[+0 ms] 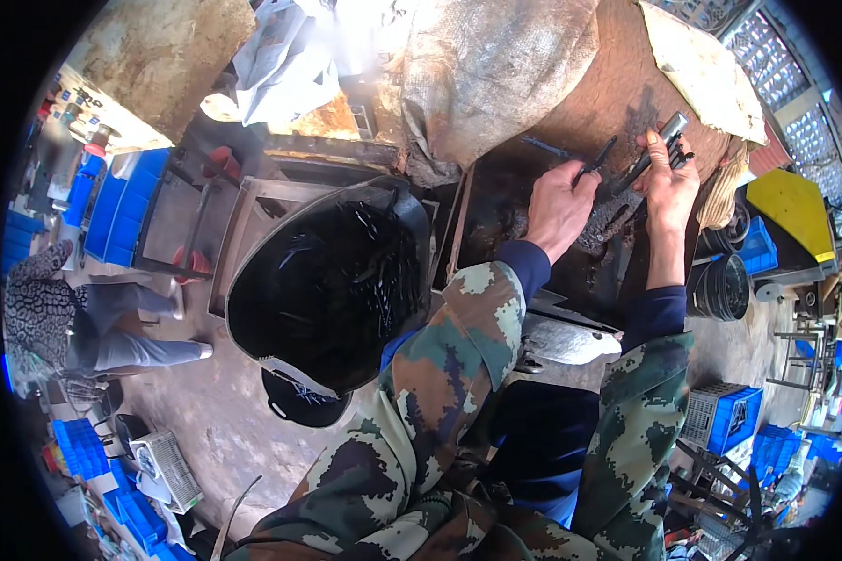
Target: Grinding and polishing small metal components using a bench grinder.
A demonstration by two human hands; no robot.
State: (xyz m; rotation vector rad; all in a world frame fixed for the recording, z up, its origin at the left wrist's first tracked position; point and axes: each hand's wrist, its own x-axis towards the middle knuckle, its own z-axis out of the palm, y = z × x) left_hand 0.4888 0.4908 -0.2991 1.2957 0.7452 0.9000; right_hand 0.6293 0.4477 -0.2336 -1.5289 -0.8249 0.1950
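Observation:
My left hand (561,210) is closed, with a short dark rod (597,161) pinched between thumb and fingers. Just to its right, my right hand (670,194) grips a bundle of metal rods (672,128); one end shines silver and the others look dark. Both hands are over a dark, grimy work tray (496,201), where black clumped residue (601,234) lies below them. A thin bluish rod (544,147) rests near the tray's far side. To the left, a big black bucket (281,271) holds many loose dark rods (370,266).
A smaller black container (299,404) sits below the bucket. Stained sacking (496,75) hangs beyond the tray. At right stand black buckets (720,288) and a blue crate (741,416). Blue bins (126,210) line the left, where another person (56,309) is partly visible.

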